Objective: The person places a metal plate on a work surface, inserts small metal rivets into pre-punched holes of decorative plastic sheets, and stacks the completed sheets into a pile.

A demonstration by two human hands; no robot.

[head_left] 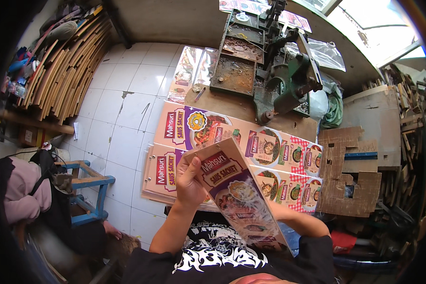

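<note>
My left hand [190, 182]: gripping printed strip [239, 196]
My right hand: hidden behind strip, can't tell
Printed sheets [244, 135]: stacked near green press [291, 92]

Smooth and glossy, the printed panel [234, 182] in the fingers [193, 166] looks like coated paper or plastic; the printed sheets [179, 124] beyond them shine too. Farther ahead, the press [288, 92] is green-painted metal, the tray [234, 72] rough, rusty-looking. Right of the fingers, brown board [367, 191] looks matt, rough-edged.
</note>
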